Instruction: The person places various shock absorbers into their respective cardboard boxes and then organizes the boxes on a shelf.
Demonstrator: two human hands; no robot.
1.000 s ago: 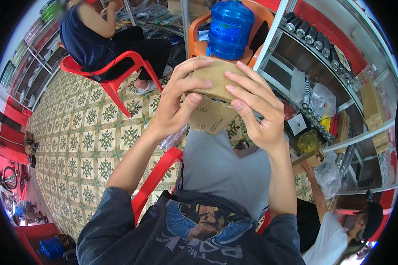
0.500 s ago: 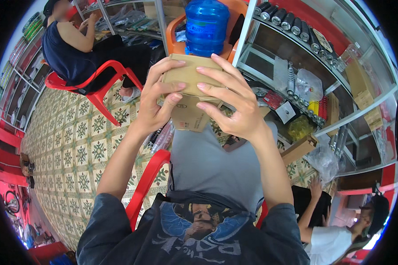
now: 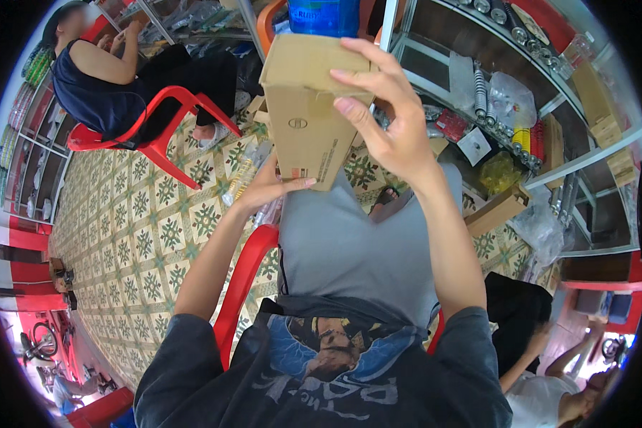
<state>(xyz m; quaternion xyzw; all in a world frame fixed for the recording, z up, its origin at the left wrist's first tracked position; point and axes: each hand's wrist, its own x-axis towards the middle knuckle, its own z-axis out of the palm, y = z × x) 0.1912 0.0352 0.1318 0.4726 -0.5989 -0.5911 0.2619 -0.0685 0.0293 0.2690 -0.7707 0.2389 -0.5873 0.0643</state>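
I am holding a tall brown cardboard box (image 3: pixel 303 128) upright over my lap, its top flap down. My left hand (image 3: pixel 274 187) grips its lower end, with the thumb across the front and the other fingers mostly hidden. My right hand (image 3: pixel 389 118) is on its upper right, fingertips on the top and the upper front. Plastic-wrapped springs (image 3: pixel 241 178) lie beside my left forearm.
A blue water jug (image 3: pixel 323 14) stands on an orange chair behind the box. A co-worker (image 3: pixel 103 75) sits in a red chair (image 3: pixel 153 143) at upper left. Shelves of shock absorbers (image 3: pixel 481 96) line the right. Another person (image 3: pixel 535 399) is at lower right.
My left hand has moved from the top of the box down to its lower end. The box has risen and now shows more of its front, with my right hand still near the top.
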